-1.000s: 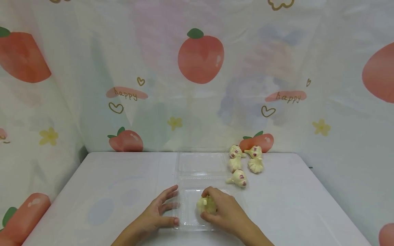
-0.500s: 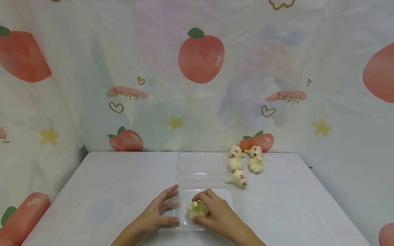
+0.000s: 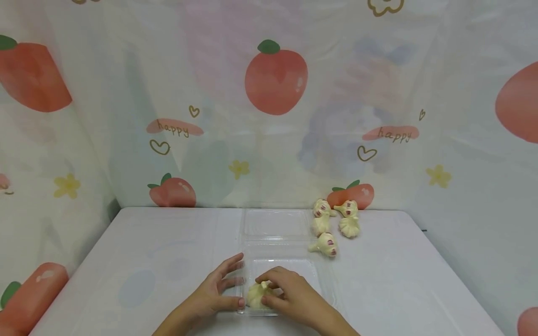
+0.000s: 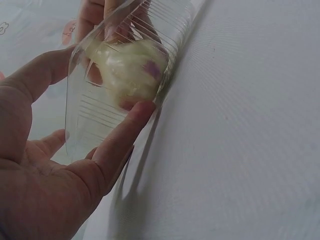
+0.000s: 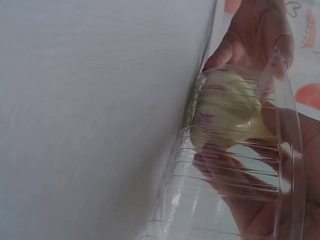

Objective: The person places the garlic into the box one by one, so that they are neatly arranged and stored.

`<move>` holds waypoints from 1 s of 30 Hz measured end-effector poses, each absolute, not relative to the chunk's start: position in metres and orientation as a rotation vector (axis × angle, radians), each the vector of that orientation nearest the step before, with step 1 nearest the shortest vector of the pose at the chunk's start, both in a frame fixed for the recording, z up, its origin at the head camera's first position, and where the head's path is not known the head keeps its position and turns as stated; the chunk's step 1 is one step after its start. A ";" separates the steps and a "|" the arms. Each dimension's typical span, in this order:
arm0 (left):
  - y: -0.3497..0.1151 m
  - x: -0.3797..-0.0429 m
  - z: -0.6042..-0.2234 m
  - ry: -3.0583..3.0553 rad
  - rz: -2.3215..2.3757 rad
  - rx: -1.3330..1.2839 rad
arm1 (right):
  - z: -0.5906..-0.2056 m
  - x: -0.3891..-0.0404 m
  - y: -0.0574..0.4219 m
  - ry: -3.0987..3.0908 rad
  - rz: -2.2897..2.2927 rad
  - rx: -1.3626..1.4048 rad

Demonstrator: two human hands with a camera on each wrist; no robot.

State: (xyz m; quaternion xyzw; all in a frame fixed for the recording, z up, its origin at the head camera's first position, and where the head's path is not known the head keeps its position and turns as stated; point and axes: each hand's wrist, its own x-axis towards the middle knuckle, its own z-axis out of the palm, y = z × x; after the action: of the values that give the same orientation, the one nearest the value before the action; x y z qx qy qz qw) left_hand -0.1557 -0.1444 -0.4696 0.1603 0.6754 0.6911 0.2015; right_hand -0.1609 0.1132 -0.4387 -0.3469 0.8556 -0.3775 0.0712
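Fruit-printed cloth [image 3: 269, 154] is hanging behind and on both sides of a white table [image 3: 399, 270]. From left to right: the left hand [image 3: 214, 289], thumb and fingers spread wide, is touching the left rim of a clear plastic box [image 3: 273, 242], whose lid [image 3: 277, 223] is lying folded back on the far side. One garlic bulb [image 3: 254, 296] is sitting inside the box, toward its near left corner. The right hand [image 3: 294, 294] is gripping this bulb between thumb and fingers. Five other garlic bulbs [image 3: 349, 227] are lying clustered beside the lid.
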 end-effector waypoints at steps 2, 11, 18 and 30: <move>-0.144 -0.156 -0.469 1.890 1.930 0.452 | -0.439 -0.161 0.113 2.541 -1.147 -1.040; -0.144 -0.156 -0.468 1.887 1.939 0.441 | -0.432 -0.159 0.115 2.607 -1.078 -1.022; -0.143 -0.157 -0.470 1.893 1.934 0.453 | -0.416 -0.156 0.131 2.719 -1.073 -0.980; -0.144 -0.158 -0.474 1.876 1.939 0.444 | -0.401 -0.171 0.166 2.973 -1.101 -0.844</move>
State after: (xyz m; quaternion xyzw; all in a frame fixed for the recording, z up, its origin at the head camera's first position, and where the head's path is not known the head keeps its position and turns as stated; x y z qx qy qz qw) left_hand -0.1584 -0.1440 -0.4736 0.1592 0.6721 0.6944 0.2021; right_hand -0.1707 0.1661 -0.4008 -0.2565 0.9040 -0.3348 -0.0697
